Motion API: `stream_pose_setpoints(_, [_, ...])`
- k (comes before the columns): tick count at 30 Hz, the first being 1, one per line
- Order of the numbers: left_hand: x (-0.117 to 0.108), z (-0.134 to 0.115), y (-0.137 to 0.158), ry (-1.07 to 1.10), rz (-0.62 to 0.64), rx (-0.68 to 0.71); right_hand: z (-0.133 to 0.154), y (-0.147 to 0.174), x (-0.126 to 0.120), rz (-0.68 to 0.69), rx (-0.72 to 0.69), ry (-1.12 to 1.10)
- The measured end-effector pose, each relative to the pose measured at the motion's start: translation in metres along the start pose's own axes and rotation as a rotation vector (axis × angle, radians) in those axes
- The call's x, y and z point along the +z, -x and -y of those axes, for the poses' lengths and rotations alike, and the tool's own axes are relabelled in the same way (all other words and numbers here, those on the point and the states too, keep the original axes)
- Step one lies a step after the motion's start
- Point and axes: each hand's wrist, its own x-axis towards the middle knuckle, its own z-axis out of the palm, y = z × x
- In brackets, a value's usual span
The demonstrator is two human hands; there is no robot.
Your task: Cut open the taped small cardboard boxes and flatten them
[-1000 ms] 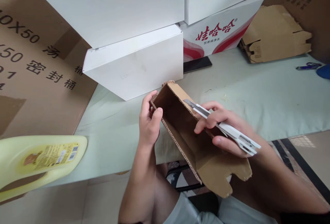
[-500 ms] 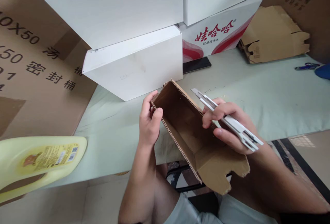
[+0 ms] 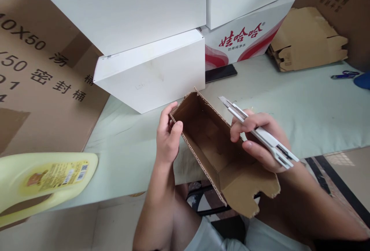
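An open-topped brown cardboard box [image 3: 212, 139] is tilted over the table's front edge, with a torn flap at its near end. My left hand [image 3: 170, 135] grips its left wall near the far corner, thumb on the rim and fingers outside. In my right hand [image 3: 261, 139] is a white utility knife [image 3: 266, 137], its blade out and pointing away to the upper left. That hand is closed around the knife, beside the box's right wall. Whether its fingertips touch the cardboard I cannot tell.
White boxes [image 3: 153, 73] stand stacked behind, near a black phone [image 3: 221, 73]. Flattened cardboard [image 3: 309, 42] and blue-handled scissors [image 3: 345, 75] lie at the right of the green-covered table [image 3: 124, 166]. A yellow bottle [image 3: 58, 177] and a big carton [image 3: 43, 81] are at the left.
My right hand has shifted slightly right with the knife, so the blade is farther from the box's rim. The box's far right corner sticks up a little more. My left hand stays put.
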Motion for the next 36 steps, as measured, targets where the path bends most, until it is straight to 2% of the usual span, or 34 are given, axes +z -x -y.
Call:
stream_pose_setpoints(7, [-0.001, 0.002, 0.0, -0.028, 0.021, 0.0, 0.0, 0.0, -0.001, -0.018, 0.01, 0.034])
stream_pose_setpoints(19, [-0.005, 0.007, -0.002, 0.03, 0.015, -0.023, -0.004, 0.002, -0.005, -0.08, 0.033, -0.037])
stream_pose_setpoints(25, [-0.011, 0.017, -0.002, 0.092, -0.143, -0.012, 0.001, -0.002, -0.001, -0.211, 0.098, -0.087])
stream_pose_setpoints(29, [-0.008, 0.017, -0.002, 0.114, -0.133, -0.008, 0.004, -0.004, 0.001, -0.246, 0.143, -0.082])
stream_pose_setpoints(33, [-0.006, 0.017, -0.001, 0.114, -0.182, 0.096, 0.0, -0.004, 0.002, -0.277, 0.112, -0.118])
stream_pose_setpoints(36, [-0.008, 0.016, -0.002, 0.079, -0.111, 0.154, -0.005, -0.003, 0.002, -0.267, 0.055, -0.151])
